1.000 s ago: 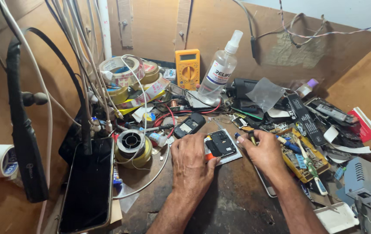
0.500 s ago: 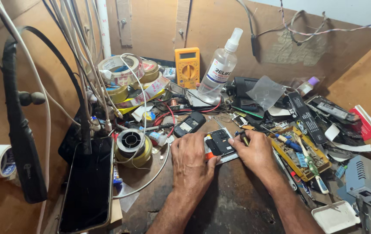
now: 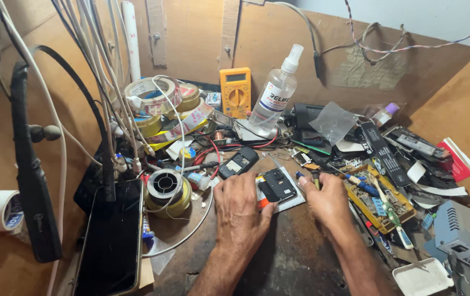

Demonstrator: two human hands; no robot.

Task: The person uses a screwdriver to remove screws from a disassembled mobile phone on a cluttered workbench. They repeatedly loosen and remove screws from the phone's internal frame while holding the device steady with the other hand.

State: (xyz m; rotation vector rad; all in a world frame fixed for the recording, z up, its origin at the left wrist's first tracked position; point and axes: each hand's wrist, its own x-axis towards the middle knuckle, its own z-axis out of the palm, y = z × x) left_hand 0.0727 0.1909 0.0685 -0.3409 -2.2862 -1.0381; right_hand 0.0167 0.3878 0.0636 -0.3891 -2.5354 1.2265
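Phone [image 3: 276,185] btwn hands: left grip [image 3: 240,205] clamped on its edge, right grip [image 3: 325,198] round screwdriver [image 3: 315,178].

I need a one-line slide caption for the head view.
Left hand steadies a small black opened phone; right hand grips a blue-handled tool.

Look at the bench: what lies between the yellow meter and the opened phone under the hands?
In the head view, a small black phone with red wires beside it lies between the yellow meter and the opened phone.
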